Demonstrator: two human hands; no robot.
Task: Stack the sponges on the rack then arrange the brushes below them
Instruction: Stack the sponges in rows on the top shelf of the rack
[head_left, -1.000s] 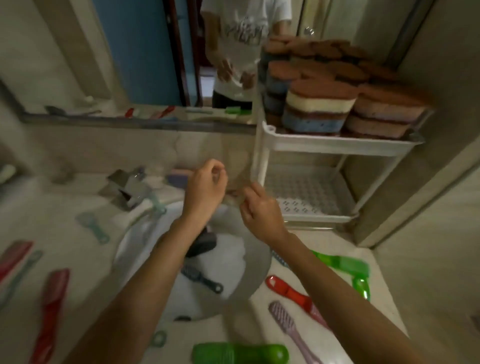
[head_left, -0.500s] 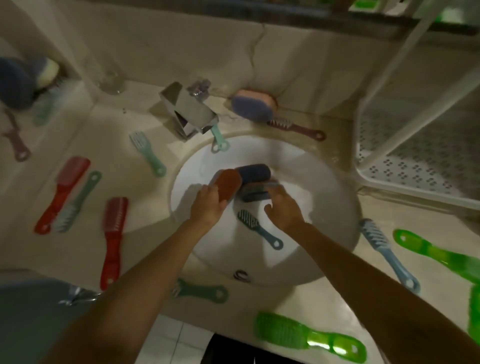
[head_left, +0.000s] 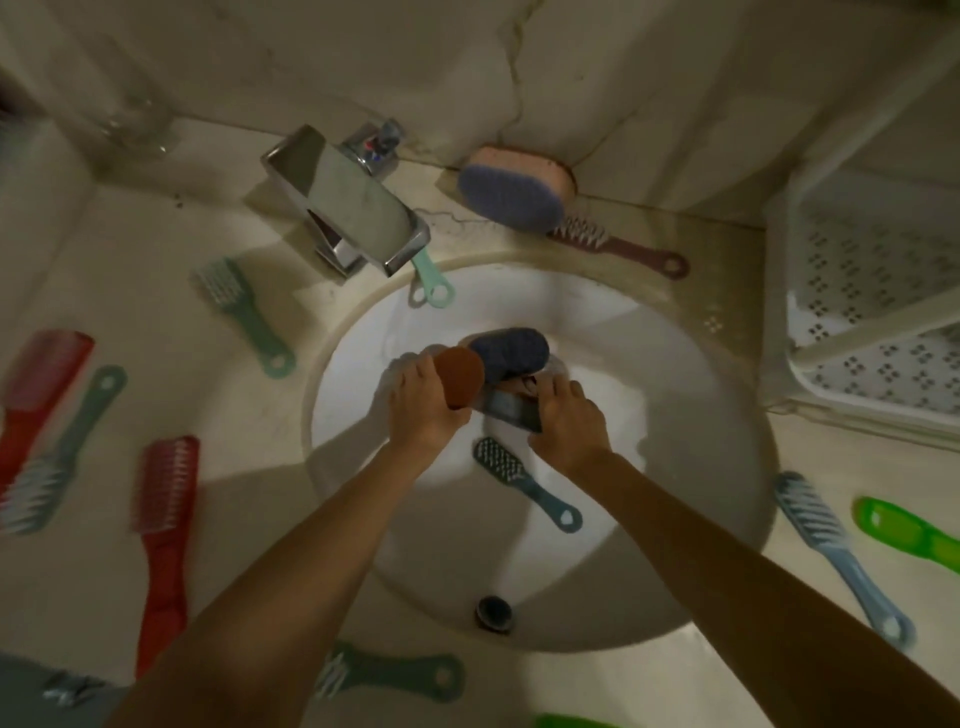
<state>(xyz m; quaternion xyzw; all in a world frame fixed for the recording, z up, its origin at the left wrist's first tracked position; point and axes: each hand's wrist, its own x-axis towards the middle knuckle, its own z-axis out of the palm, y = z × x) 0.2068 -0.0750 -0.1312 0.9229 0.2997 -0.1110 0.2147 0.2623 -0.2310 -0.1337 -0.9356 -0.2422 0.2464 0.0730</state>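
Note:
Both my hands are down in the white sink basin (head_left: 675, 467). My left hand (head_left: 423, 402) grips a sponge with a brown face (head_left: 460, 375). Beside it lies a dark blue sponge (head_left: 511, 352). My right hand (head_left: 569, 423) is closed on a grey-blue flat piece (head_left: 511, 408), apparently another sponge. A dark teal brush (head_left: 524, 480) lies in the basin just below my hands. A pink and blue sponge (head_left: 514, 189) leans against the back wall. The white rack (head_left: 872, 322) stands at the right with its lower shelf bare.
A chrome tap (head_left: 348, 202) overhangs the basin's back. Several brushes lie scattered on the counter: red ones (head_left: 163, 525) at left, teal ones (head_left: 244, 312), a maroon one (head_left: 618, 244), a light blue one (head_left: 831, 551) and green ones (head_left: 909, 535) at right. The drain (head_left: 493, 613) is near me.
My view dropped from the rack's stacked sponges to the sink. Both hands went down into the basin; the left took the brown-faced sponge, the right closed on a grey-blue piece.

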